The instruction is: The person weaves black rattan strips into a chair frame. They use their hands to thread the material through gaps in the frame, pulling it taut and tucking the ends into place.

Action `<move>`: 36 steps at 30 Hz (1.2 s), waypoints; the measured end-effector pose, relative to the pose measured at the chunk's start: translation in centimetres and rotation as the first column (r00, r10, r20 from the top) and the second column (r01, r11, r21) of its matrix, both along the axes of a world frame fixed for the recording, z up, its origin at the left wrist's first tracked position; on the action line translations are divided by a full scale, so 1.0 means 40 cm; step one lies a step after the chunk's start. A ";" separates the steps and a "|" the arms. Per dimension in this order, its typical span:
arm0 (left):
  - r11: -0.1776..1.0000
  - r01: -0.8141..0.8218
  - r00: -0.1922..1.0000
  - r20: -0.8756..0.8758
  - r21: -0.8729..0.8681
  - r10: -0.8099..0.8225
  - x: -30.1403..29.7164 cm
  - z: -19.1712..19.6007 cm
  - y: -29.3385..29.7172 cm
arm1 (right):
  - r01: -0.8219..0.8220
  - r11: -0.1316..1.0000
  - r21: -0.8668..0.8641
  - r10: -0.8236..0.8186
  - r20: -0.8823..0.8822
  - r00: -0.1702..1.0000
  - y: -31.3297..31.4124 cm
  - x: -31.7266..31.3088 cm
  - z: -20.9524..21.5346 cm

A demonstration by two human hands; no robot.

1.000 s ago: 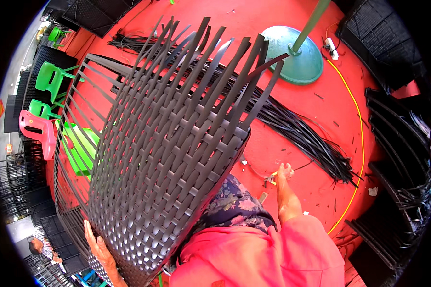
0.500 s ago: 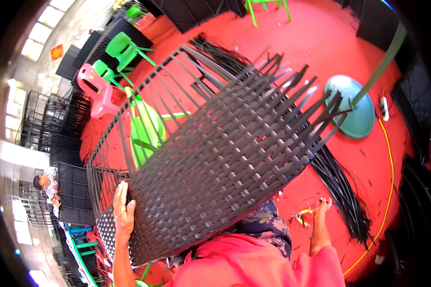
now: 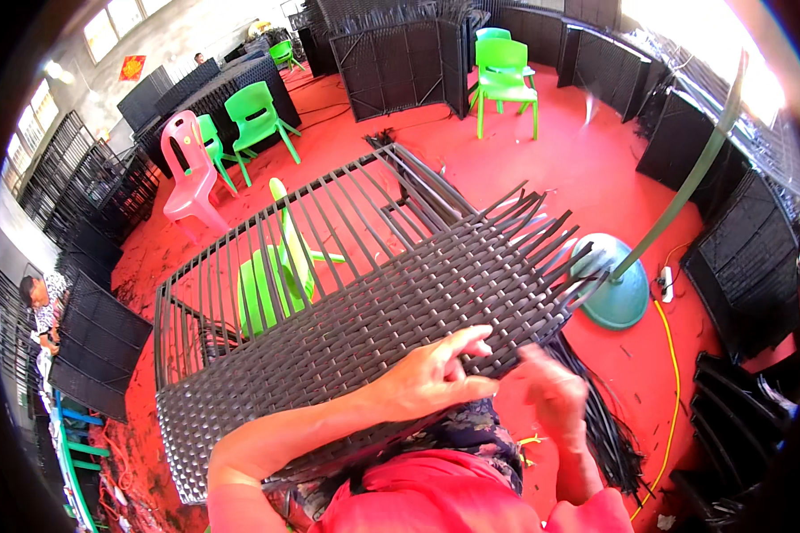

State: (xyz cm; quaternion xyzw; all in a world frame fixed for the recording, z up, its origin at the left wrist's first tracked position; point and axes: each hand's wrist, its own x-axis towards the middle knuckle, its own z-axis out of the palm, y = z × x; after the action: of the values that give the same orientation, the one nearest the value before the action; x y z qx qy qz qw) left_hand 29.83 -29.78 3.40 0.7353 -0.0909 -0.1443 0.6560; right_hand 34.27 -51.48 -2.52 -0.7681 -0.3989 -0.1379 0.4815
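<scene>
- Dark wicker strips make up the woven panel (image 3: 373, 329), which lies tilted across the person's lap, its near half tightly woven and its far half bare ribs.
- Left hand (image 3: 436, 377) rests on the near woven edge, fingers curled and pinching at a strand.
- Right hand (image 3: 551, 395) is blurred beside it; its grip cannot be told.
- Judged from this, good work means bracing the panel with one hand and pulling each strand snug against its neighbours.
- Loose dark strips (image 3: 604, 426) lie on the red floor (image 3: 560, 169), near the fan base (image 3: 613, 289).
</scene>
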 end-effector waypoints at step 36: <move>0.913 -0.224 0.974 -0.114 -0.340 0.196 0.118 0.050 0.119 | -0.361 0.894 -0.266 0.118 -0.637 0.762 -0.053 0.165 0.178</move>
State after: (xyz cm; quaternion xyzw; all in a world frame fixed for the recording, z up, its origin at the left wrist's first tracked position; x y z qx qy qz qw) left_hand 34.56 -25.01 5.40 0.6057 -0.0101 -0.0829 0.7913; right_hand 40.86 -53.58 4.60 -0.7895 -0.3391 0.2574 0.4420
